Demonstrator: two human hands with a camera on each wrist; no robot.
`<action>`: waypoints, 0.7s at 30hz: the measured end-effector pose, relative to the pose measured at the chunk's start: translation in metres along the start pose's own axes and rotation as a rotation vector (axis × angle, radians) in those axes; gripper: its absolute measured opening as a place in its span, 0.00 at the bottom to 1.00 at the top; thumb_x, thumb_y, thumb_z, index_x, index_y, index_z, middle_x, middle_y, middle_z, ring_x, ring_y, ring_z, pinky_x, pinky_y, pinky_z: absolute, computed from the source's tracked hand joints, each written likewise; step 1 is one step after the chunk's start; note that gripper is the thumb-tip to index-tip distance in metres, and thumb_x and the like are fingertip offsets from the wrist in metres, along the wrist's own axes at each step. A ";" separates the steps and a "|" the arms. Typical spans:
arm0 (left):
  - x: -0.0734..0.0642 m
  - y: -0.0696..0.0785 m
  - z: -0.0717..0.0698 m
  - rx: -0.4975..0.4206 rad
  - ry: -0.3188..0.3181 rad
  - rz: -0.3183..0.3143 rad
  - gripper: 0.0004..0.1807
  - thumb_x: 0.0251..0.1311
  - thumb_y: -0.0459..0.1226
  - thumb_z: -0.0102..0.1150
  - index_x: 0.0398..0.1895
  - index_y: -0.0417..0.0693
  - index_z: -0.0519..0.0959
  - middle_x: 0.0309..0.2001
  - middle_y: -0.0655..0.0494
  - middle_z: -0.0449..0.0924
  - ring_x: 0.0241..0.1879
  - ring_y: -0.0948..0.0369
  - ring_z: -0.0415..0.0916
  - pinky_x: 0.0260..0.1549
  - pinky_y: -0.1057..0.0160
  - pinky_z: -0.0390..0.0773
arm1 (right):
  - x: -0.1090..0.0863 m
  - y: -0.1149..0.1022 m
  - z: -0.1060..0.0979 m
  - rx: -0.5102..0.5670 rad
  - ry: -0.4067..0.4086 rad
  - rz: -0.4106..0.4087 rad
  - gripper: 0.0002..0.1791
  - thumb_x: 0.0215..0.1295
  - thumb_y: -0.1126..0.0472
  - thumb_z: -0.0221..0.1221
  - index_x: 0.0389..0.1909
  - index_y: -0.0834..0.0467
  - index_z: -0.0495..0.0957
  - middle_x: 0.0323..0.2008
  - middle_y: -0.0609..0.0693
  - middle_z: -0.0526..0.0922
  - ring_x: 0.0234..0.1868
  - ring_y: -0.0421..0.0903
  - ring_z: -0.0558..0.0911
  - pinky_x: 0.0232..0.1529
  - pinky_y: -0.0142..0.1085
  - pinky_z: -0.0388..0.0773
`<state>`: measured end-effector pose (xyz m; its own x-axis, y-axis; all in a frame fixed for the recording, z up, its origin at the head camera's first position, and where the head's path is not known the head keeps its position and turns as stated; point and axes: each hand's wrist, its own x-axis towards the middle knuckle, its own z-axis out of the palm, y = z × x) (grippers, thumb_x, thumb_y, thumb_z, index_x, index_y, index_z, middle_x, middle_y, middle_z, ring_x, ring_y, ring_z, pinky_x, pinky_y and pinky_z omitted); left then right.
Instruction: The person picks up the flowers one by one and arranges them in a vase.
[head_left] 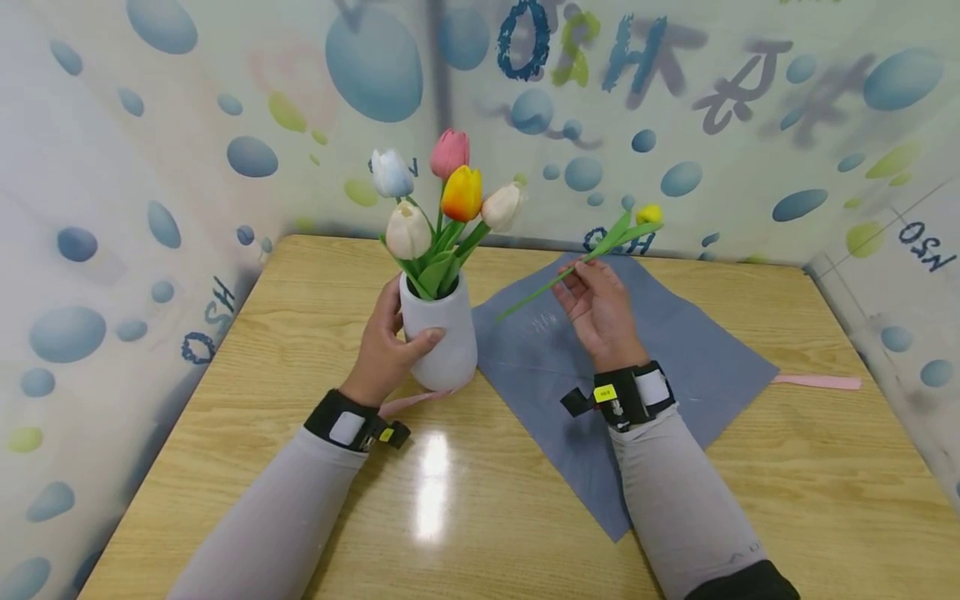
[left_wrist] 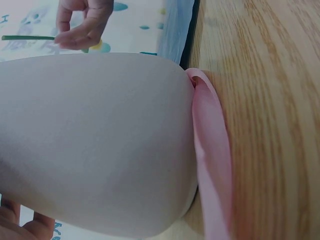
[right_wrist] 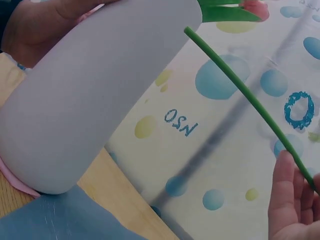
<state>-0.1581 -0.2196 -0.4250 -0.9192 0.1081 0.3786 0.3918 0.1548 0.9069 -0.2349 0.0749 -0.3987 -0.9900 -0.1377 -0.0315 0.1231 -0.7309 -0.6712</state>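
Observation:
A white vase (head_left: 442, 350) stands upright on the table, full of tulips in white, pink, orange-yellow and cream. My left hand (head_left: 386, 346) grips the vase from its left side, thumb across the front. To the right of the vase, my right hand (head_left: 600, 312) pinches the green stem of a yellow tulip (head_left: 648, 215) above the grey-blue sheet. The tulip is slanted, bloom up to the right and bare stem end down toward the vase. In the right wrist view the stem (right_wrist: 245, 92) is apart from the vase wall (right_wrist: 105, 85).
A grey-blue wrapping sheet (head_left: 697, 358) lies flat on the wooden table (head_left: 247, 358). Pink ribbon (head_left: 817, 381) sticks out at its right corner, and another pink ribbon end (left_wrist: 212, 150) runs beside the vase base. Patterned cloth walls (head_left: 600, 158) border the table's back and sides.

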 end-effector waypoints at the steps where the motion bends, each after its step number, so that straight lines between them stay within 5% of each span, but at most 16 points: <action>1: 0.000 0.000 0.000 -0.001 0.000 -0.001 0.46 0.60 0.32 0.66 0.80 0.59 0.58 0.71 0.53 0.67 0.65 0.58 0.70 0.64 0.37 0.71 | 0.000 0.000 0.001 -0.006 0.007 -0.010 0.04 0.78 0.67 0.53 0.41 0.58 0.74 0.36 0.50 0.83 0.39 0.43 0.84 0.44 0.34 0.87; 15: 0.000 0.001 -0.001 0.010 0.004 -0.002 0.46 0.60 0.34 0.67 0.81 0.60 0.58 0.72 0.52 0.67 0.65 0.58 0.70 0.65 0.36 0.71 | -0.008 -0.020 0.056 -0.024 -0.060 -0.147 0.02 0.79 0.66 0.52 0.42 0.57 0.71 0.39 0.50 0.78 0.44 0.44 0.82 0.46 0.34 0.86; 21: 0.000 0.001 0.000 0.009 0.006 0.010 0.46 0.59 0.34 0.67 0.81 0.59 0.59 0.72 0.52 0.66 0.65 0.58 0.70 0.65 0.36 0.69 | -0.009 -0.022 0.077 -0.154 -0.070 -0.218 0.03 0.78 0.67 0.54 0.45 0.56 0.71 0.42 0.50 0.76 0.46 0.45 0.82 0.45 0.35 0.87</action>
<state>-0.1576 -0.2196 -0.4244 -0.9155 0.1035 0.3888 0.4013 0.1627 0.9014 -0.2234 0.0412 -0.3265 -0.9841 -0.0376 0.1738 -0.1101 -0.6389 -0.7614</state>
